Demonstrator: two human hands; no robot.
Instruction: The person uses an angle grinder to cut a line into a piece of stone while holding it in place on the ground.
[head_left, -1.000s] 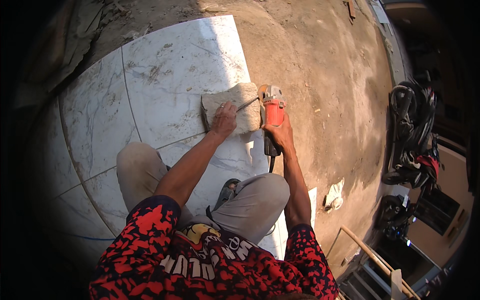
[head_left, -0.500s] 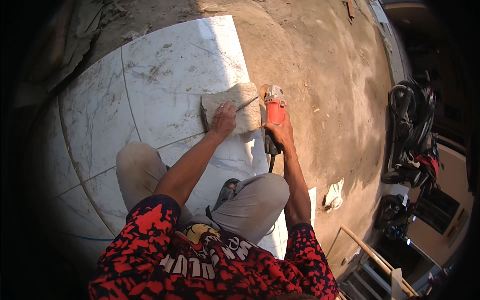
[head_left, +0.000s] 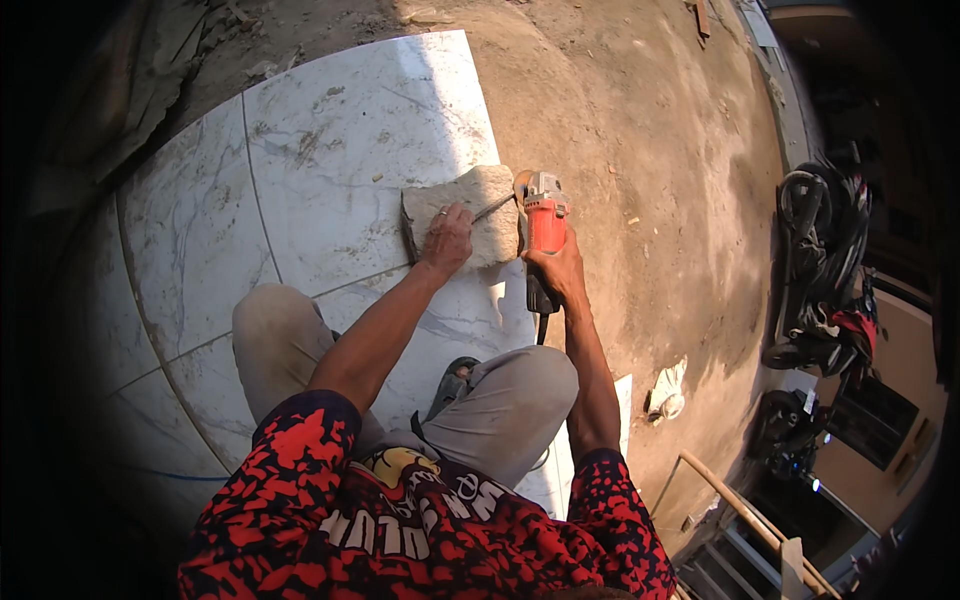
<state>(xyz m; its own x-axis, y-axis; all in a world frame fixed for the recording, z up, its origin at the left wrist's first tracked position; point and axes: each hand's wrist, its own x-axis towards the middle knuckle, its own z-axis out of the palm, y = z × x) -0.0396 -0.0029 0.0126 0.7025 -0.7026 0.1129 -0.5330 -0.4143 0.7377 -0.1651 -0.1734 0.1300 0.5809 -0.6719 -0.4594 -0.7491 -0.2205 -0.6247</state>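
My right hand (head_left: 562, 268) is wrapped round an angle grinder (head_left: 546, 228) with a red body, a grey metal head and a black rear end with a cable. Its disc (head_left: 522, 185) meets, or nearly meets, the tip of a thin dark metal rod (head_left: 494, 208). The rod is pinched in the fingers of my left hand (head_left: 449, 238) and lies slantwise over a rough, pale stone block (head_left: 497, 235). That hand rests on the block, which sits at the edge of the white tiles. Exact contact between disc and rod is too small to tell.
White marbled tiles (head_left: 340, 150) spread under me and to the left, bordering brown bare ground (head_left: 650, 200) on the right. A crumpled pale cloth or bag (head_left: 667, 390) lies there. Black motorbikes (head_left: 822, 260) stand at far right, and wooden poles (head_left: 745, 510) lower right.
The grinder in my right hand has shifted slightly left, bringing its disc closer to the rod's tip. My left hand, the rod and the stone block stay where they were.
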